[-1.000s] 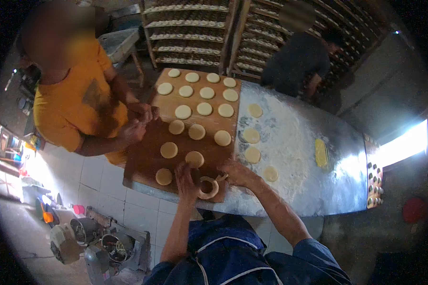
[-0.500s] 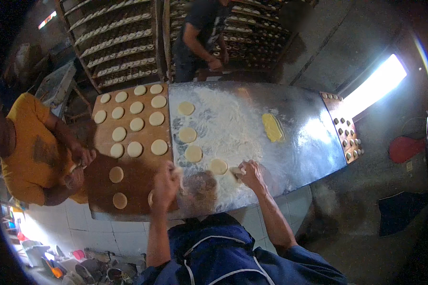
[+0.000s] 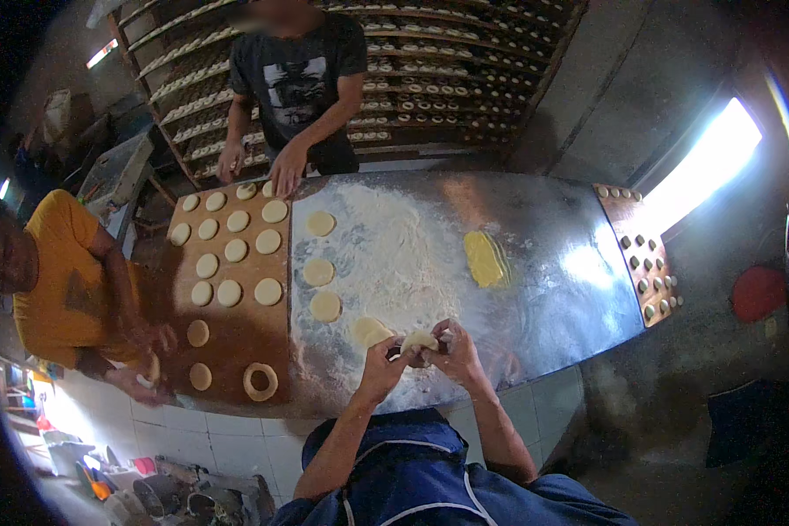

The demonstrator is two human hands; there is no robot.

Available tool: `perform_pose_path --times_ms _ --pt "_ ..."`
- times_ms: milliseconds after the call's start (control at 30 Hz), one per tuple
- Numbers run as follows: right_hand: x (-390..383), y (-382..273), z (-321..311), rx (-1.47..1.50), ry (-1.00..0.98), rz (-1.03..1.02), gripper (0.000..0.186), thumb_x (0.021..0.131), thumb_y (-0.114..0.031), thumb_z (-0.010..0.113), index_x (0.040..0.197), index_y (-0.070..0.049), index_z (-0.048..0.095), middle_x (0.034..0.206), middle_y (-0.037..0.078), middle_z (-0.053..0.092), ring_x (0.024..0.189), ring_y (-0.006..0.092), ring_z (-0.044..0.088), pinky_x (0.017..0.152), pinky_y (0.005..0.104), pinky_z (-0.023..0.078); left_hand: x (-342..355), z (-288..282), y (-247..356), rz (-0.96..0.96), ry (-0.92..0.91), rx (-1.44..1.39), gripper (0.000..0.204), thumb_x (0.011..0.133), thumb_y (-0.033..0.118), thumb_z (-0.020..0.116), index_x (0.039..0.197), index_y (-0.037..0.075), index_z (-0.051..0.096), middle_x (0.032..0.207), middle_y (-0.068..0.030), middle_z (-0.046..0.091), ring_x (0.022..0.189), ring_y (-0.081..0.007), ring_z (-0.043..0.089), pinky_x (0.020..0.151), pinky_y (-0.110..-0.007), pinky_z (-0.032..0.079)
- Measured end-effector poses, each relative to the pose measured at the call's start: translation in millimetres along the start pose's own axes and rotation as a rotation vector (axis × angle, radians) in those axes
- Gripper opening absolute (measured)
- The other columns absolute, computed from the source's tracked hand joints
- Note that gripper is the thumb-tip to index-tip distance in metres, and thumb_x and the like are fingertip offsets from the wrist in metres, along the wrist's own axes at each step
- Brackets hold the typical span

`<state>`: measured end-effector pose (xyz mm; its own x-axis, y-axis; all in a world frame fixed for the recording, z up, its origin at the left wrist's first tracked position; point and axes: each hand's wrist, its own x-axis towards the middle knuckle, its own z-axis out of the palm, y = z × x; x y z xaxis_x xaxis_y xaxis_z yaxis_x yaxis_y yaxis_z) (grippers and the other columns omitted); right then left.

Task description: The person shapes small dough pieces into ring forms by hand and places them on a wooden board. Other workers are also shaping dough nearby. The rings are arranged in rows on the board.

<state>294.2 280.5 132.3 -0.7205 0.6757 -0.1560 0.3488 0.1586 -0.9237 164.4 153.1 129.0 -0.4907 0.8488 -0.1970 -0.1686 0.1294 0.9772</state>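
My left hand (image 3: 384, 359) and my right hand (image 3: 454, 352) both grip a pale piece of dough (image 3: 419, 342) between their fingertips, low over the floured steel table (image 3: 552, 289). A flat dough disc (image 3: 365, 330) lies just left of it, partly behind my left hand. More discs (image 3: 324, 307) lie up the table's left side. Further left is a wooden board (image 3: 175, 255) with several dough discs (image 3: 229, 293) and a dough ring (image 3: 272, 383) near its front edge. A yellow smear of fat (image 3: 487, 259) sits beyond my right hand.
A co-worker in orange (image 3: 57, 263) handles dough at the left. Another in a dark shirt (image 3: 298, 88) reaches onto the board's far end, before racks (image 3: 447, 105) of shaped dough. A second board with small pieces (image 3: 640, 254) is at the right end; mixers (image 3: 210, 500) stand below left.
My left hand has moved right from the board to join my right hand on the dough. The dark-shirted co-worker has come to the board's far end. The camera has turned.
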Motion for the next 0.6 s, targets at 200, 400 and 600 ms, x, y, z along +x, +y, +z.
perform_pose_path --times_ms 200,400,600 --pt "0 -15 -10 0.217 -0.038 -0.040 0.050 0.072 -0.001 0.071 0.115 -0.005 0.045 0.088 0.010 0.064 0.076 0.0168 0.062 0.068 0.0327 0.053 3 19 -2 0.164 0.053 0.130 0.023 0.090 0.009 0.065 0.110 -0.001 0.059 0.093 -0.0075 0.067 0.086 -0.0139 0.062 0.078 -0.029 0.051" --pt "10 -8 -31 0.433 -0.505 -0.099 0.064 0.078 -0.012 0.068 0.134 -0.008 0.037 0.086 0.004 0.061 0.086 0.0131 0.058 0.075 0.0313 0.049 -1 26 -5 -0.082 0.000 -0.938 0.048 0.084 -0.001 0.066 0.125 0.007 0.041 0.109 -0.0113 0.062 0.096 -0.0184 0.061 0.083 -0.031 0.051" --pt "22 14 -10 0.193 -0.234 0.215 0.050 0.096 -0.043 0.049 0.124 -0.003 0.052 0.085 0.009 0.061 0.089 0.0169 0.059 0.072 0.0269 0.047 3 25 -23 0.197 -0.065 -0.843 0.049 0.078 0.004 0.073 0.117 0.009 0.044 0.092 -0.0055 0.059 0.086 -0.0186 0.060 0.072 -0.027 0.049"
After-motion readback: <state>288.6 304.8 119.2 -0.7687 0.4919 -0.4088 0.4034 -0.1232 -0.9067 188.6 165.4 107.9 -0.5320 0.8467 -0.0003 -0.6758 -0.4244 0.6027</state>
